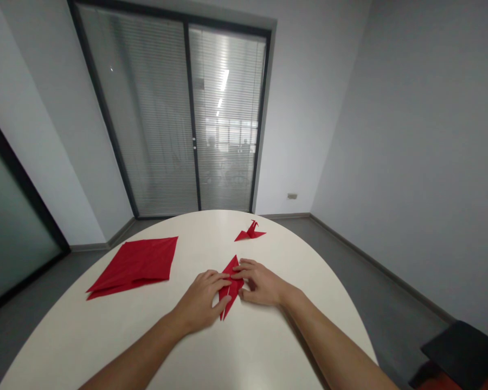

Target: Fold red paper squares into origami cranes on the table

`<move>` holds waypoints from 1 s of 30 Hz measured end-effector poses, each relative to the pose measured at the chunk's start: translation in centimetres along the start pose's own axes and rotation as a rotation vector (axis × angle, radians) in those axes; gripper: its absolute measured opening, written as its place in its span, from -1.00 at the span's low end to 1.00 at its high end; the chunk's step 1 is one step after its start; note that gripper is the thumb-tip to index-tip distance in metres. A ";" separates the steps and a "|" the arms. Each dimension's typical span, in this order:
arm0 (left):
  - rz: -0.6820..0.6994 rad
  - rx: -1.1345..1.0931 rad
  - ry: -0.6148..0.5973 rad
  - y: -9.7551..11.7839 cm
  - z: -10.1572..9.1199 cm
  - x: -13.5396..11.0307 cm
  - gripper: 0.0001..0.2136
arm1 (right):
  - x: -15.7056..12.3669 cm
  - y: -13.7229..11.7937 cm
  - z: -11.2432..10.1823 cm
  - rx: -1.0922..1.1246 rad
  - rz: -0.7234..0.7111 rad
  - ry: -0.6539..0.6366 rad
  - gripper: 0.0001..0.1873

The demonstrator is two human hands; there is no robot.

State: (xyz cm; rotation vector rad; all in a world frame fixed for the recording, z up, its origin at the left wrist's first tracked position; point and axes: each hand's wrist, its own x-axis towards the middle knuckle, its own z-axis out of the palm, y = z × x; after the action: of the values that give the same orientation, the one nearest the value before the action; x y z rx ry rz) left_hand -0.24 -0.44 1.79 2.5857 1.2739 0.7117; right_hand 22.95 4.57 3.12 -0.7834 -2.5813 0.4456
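A red sheet of origami paper (232,290), folded into a narrow diamond, lies on the round table in front of me. Its lower end is split into two points. My left hand (205,300) holds it from the left, fingers on its middle and thumb on its lower part. From the right, my right hand (262,283) grips its other edge, fingertips on the upper half and thumb low beside it. Fingers cover part of the folds. Just beyond stands a finished red paper crane (251,232) with spread wings.
A larger stack of red paper (136,265) lies on the left of the white round table (211,352). Behind the table are glass doors (162,124) with blinds. A dark chair (466,352) stands at the lower right, off the table.
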 end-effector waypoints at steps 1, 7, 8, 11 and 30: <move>0.001 0.004 0.005 0.2 -0.2 0.0 -0.73 | 0.0 0.0 0.0 0.004 -0.003 0.015 -0.50; 0.027 0.048 0.002 0.6 -0.5 0.0 -0.70 | 0.2 -0.8 -0.3 0.018 0.005 0.027 -0.66; 0.030 0.060 -0.003 0.5 -0.4 -0.1 -0.68 | 0.2 -0.9 -0.3 0.013 0.016 0.044 -0.66; 0.031 0.085 -0.023 0.0 0.1 -0.3 -0.64 | 0.2 -1.0 0.1 -0.005 0.020 0.067 -0.58; 0.033 0.208 0.000 0.0 0.6 -0.3 -0.58 | 0.2 -2.8 1.4 -0.096 0.303 -0.171 -0.20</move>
State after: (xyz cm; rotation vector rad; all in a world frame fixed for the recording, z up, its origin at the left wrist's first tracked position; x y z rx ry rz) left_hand -0.09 -0.67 1.11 2.7758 1.3750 0.6149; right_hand 20.85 2.27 3.06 -1.2291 -2.6636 0.4998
